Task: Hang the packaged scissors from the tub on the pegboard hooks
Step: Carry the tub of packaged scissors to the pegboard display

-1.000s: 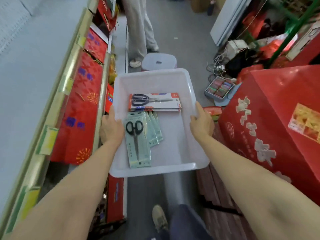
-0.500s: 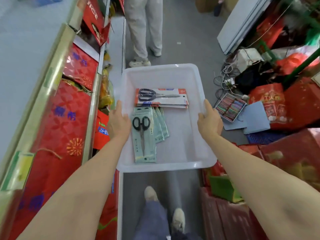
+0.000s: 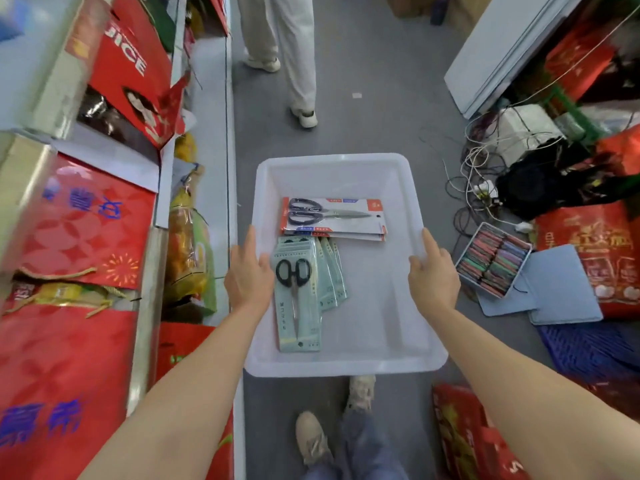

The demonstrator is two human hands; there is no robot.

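Observation:
I carry a white plastic tub [image 3: 377, 355] in front of me over a grey aisle floor. My left hand [image 3: 247, 277] grips its left rim and my right hand [image 3: 434, 277] grips its right rim. Inside lies a stack of pale green packs with black-handled scissors [image 3: 298, 299], fanned along the left side. Beyond them, lying crosswise, is a stack of white and orange packs with larger scissors [image 3: 334, 218]. No pegboard or hooks are in view.
Shelves with red gift boxes [image 3: 83, 223] line the left. Another person's legs [image 3: 284, 53] stand ahead in the aisle. Cables [image 3: 474, 174], a tray of coloured items [image 3: 493, 259], red bags [image 3: 595, 251] and white panels [image 3: 502, 50] crowd the right. My feet [image 3: 332, 424] are below the tub.
I have walked forward along the aisle with the tub; the big red box at the right has passed out of view. Both hands keep their hold on the rims.

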